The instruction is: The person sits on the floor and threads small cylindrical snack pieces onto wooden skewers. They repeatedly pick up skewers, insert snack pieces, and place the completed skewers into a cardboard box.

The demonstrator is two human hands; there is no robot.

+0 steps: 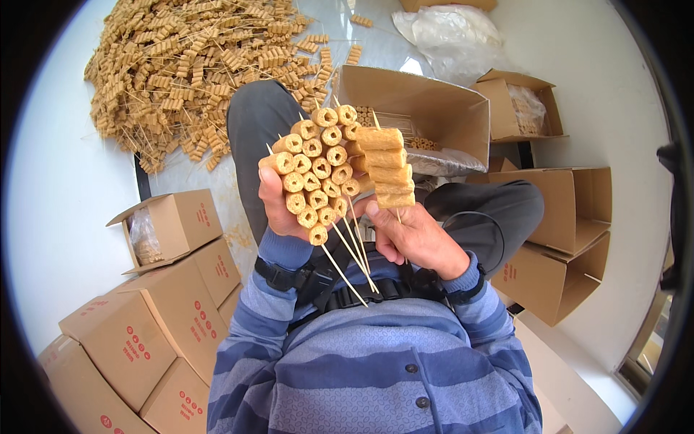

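My left hand (278,210) is wrapped round a bundle of skewered rolls (316,165), hollow and golden brown, with their round ends turned up toward me. Pointed stick tips jut out at the top of the bundle. Several bare sticks (347,262) slant down from it toward my waist. Just to the right, my right hand (423,235) grips a single roll skewer (388,168) near its lower end. On that one the rolls lie side by side across the stick, and its tip points up. Part of the bundle is hidden behind this skewer.
A large heap of roll skewers (188,72) covers the floor at far left. In front of me stands an open carton (434,105) with skewers inside. Cartons (119,347) stack at left; open cartons (557,210) stand at right. A plastic bag (455,36) lies at the back.
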